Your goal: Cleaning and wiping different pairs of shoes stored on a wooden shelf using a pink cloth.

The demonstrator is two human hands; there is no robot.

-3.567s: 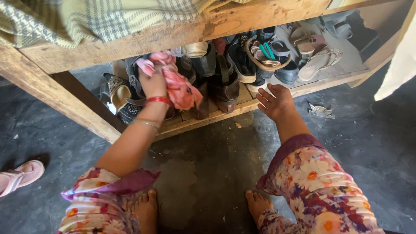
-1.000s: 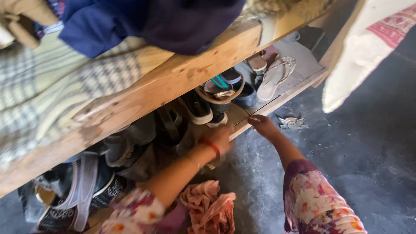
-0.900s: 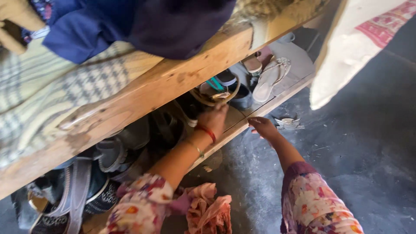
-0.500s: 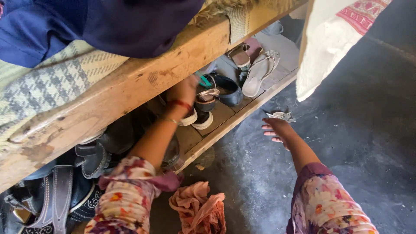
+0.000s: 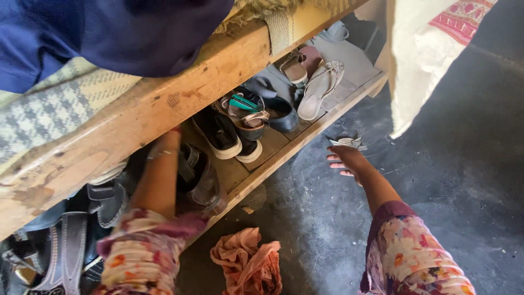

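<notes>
My left forearm (image 5: 158,180) reaches under the wooden bed rail (image 5: 191,93) into the low shoe shelf (image 5: 284,150); the hand itself is hidden behind the rail. It goes in beside a dark shoe (image 5: 199,175) and a black slip-on with a white sole (image 5: 218,134). My right hand (image 5: 343,158) rests flat on the dark floor with fingers spread, just below a small silvery object (image 5: 346,143). A crumpled pink cloth (image 5: 248,265) lies on the floor between my arms, touching neither hand.
More footwear fills the shelf: a brown sandal with a teal strap (image 5: 243,109), a dark blue shoe (image 5: 281,112), a beige flip-flop (image 5: 319,90). A blue garment (image 5: 109,33) and a checked blanket (image 5: 49,109) lie on top. White cloth (image 5: 420,54) hangs at right.
My left hand has left the sandals at mid shelf and moved left, going out of sight behind the rail. The right hand stays on the floor.
</notes>
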